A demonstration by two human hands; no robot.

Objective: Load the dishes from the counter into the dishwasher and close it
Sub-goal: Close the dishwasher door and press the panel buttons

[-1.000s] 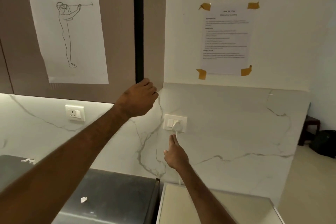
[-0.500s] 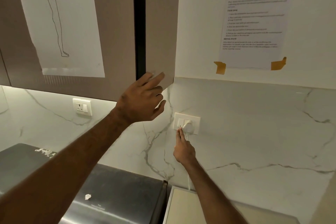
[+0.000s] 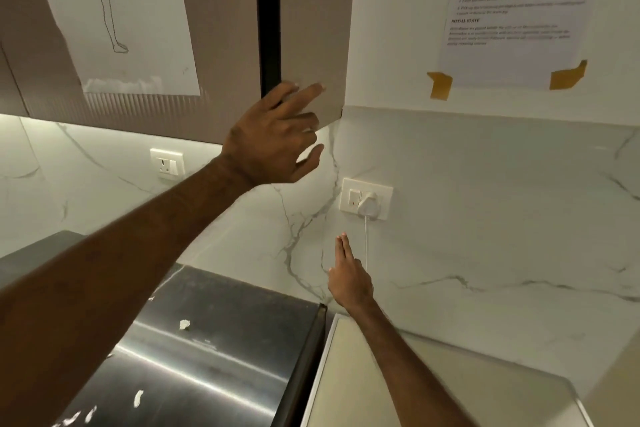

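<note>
Your left hand (image 3: 273, 135) is raised at the far left of center, released, with the fingers spread and loosely straight. Its fingertips lie over the lower corner of the brown cabinet (image 3: 311, 10); you cannot tell whether they touch it. Your right hand (image 3: 348, 279) is lower and nearer, also released and holding nothing, its fingers straight and pressed together, pointing up the marble wall (image 3: 485, 218). The tips stop below the wall socket (image 3: 349, 199), apart from it, just left of the thin white cable (image 3: 366, 246) that hangs from the white plug (image 3: 369, 206).

A second socket (image 3: 167, 163) sits further left under the cabinet. A line drawing on paper (image 3: 138, 10) hangs on the cabinet front, and a printed sheet (image 3: 512, 10) is fixed to the wall on the right with brown tape (image 3: 439, 85).

Near you on the left is a steel-topped unit (image 3: 214, 340) with white flecks on it; whether it is the dishwasher cannot be told from this view. A pale surface (image 3: 363, 392) lies just to its right, under your right forearm.
</note>
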